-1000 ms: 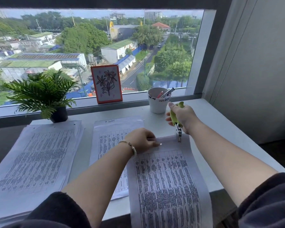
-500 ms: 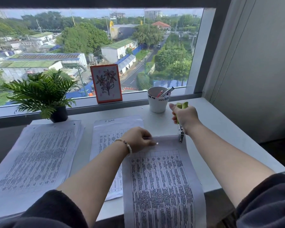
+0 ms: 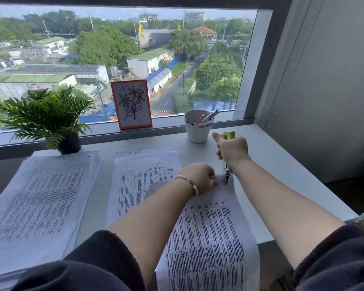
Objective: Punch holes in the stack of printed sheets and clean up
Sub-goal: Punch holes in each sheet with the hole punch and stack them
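Observation:
A printed sheet [image 3: 206,238] lies lengthwise in front of me, hanging over the desk's near edge. My right hand [image 3: 232,149] grips a green-handled hole punch [image 3: 229,135], whose metal jaw [image 3: 227,176] sits at the sheet's far right corner. My left hand [image 3: 200,177], fingers curled, pinches the sheet's far edge just left of the jaw. A second printed stack [image 3: 139,181] lies to the left under my left forearm. A thick stack [image 3: 36,204] rests at the far left.
A white cup [image 3: 198,131] with pens stands behind my right hand. On the sill stands a framed flower drawing [image 3: 131,103]; a potted plant [image 3: 48,118] sits at the desk's far left. A grey wall bounds the desk [image 3: 271,160] on the right.
My left hand slid right along the sheet's far edge toward the punch jaw. My right hand squeezed the green handles closer together. The sheet shifted slightly.

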Available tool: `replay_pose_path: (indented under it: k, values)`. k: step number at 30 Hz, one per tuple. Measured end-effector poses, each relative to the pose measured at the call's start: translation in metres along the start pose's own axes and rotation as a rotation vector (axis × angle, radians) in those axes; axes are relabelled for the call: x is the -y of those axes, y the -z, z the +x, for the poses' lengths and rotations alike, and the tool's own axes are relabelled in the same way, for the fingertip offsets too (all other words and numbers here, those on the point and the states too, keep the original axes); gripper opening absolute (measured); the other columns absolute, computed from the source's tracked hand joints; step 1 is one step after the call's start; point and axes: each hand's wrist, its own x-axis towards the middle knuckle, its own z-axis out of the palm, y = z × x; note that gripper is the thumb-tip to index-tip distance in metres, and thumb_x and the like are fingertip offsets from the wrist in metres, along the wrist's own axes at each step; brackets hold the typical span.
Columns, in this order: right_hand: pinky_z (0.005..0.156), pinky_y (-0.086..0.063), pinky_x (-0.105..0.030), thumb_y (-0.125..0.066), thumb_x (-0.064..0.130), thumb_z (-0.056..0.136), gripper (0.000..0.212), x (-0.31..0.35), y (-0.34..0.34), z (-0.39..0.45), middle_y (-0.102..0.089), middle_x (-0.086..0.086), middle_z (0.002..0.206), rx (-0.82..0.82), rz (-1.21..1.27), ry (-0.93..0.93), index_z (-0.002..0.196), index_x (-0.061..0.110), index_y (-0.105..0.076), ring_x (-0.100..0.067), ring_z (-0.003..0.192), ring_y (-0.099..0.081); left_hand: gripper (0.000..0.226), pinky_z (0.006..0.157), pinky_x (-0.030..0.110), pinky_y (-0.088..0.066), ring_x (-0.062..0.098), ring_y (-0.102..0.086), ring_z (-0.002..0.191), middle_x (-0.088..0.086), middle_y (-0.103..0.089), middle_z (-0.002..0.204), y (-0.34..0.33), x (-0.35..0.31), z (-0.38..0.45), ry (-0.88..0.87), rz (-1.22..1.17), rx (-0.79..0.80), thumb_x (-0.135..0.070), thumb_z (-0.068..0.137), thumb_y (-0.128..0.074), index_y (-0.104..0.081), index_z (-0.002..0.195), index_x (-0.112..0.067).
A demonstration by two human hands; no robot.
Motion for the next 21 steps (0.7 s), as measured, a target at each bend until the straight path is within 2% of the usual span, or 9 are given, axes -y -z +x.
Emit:
replay_pose_path:
  k: [3, 5, 7, 9, 12, 15, 21]
  values:
    - [0.045, -0.040, -0.025, -0.069, 0.022, 0.087, 0.024, -0.0007, 0.0012, -0.0006, -0.050, -0.007, 0.065, 0.058, -0.009, -0.027, 0.076, 0.014, -0.050, -0.017, 0.046, -0.044, 0.026, 0.073, 0.030, -0.048, 0.024, -0.054, 0.080, 0.005, -0.064, 0.087, -0.0010, 0.0018, 0.0001, -0.010, 0.015, -0.017, -0.038, 0.089, -0.058, -0.066, 0.086, -0.014]
    - [0.048, -0.043, -0.026, -0.067, 0.023, 0.089, 0.019, 0.0003, 0.0007, -0.0020, -0.054, -0.008, 0.071, 0.102, 0.031, -0.035, 0.093, 0.013, -0.051, -0.018, 0.050, -0.048, 0.027, 0.071, 0.028, -0.045, 0.023, -0.054, 0.080, 0.007, -0.067, 0.092, -0.0002, 0.0043, 0.0007, -0.009, 0.011, -0.020, -0.038, 0.090, -0.058, -0.068, 0.089, -0.013]
    - [0.053, -0.048, -0.031, -0.063, 0.025, 0.091, 0.028, 0.0006, 0.0010, -0.0028, -0.058, -0.010, 0.080, 0.139, 0.048, -0.029, 0.110, 0.018, -0.043, -0.022, 0.056, -0.054, 0.028, 0.069, 0.027, -0.043, 0.024, -0.056, 0.083, 0.006, -0.067, 0.094, 0.0012, 0.0063, 0.0009, 0.004, 0.010, -0.021, -0.039, 0.090, -0.058, -0.069, 0.093, -0.013]
    - [0.056, -0.050, -0.035, -0.059, 0.027, 0.094, 0.022, 0.0017, 0.0013, -0.0041, -0.058, -0.013, 0.086, 0.154, 0.039, -0.005, 0.103, 0.018, -0.042, -0.024, 0.057, -0.057, 0.029, 0.073, 0.027, -0.045, 0.026, -0.060, 0.090, 0.007, -0.068, 0.097, 0.0019, 0.0086, 0.0020, 0.011, 0.003, -0.021, -0.039, 0.090, -0.058, -0.069, 0.096, -0.013]
    - [0.061, -0.053, -0.037, -0.057, 0.030, 0.095, 0.020, 0.0020, 0.0027, -0.0034, -0.057, -0.013, 0.088, 0.176, 0.043, -0.007, 0.088, 0.012, -0.050, -0.023, 0.060, -0.059, 0.027, 0.080, 0.030, -0.049, 0.027, -0.061, 0.095, 0.008, -0.069, 0.101, 0.0024, 0.0095, 0.0032, 0.021, -0.002, -0.017, -0.038, 0.090, -0.058, -0.069, 0.100, -0.015]
    - [0.064, -0.053, -0.037, -0.056, 0.026, 0.096, 0.021, 0.0030, 0.0033, -0.0021, -0.058, -0.011, 0.086, 0.212, 0.066, -0.027, 0.085, 0.007, -0.057, -0.023, 0.063, -0.060, 0.029, 0.085, 0.032, -0.050, 0.026, -0.060, 0.101, 0.007, -0.068, 0.107, 0.0029, 0.0088, 0.0039, 0.025, 0.004, -0.019, -0.040, 0.091, -0.058, -0.068, 0.106, -0.018]
    - [0.070, -0.053, -0.039, -0.055, 0.020, 0.096, 0.019, 0.0065, 0.0053, -0.0015, -0.061, -0.008, 0.084, 0.223, 0.080, -0.026, 0.082, 0.009, -0.060, -0.024, 0.068, -0.061, 0.029, 0.085, 0.031, -0.051, 0.022, -0.061, 0.099, 0.002, -0.068, 0.106, 0.0022, 0.0092, 0.0044, 0.029, -0.060, -0.057, -0.044, 0.087, -0.061, -0.071, 0.105, -0.023]
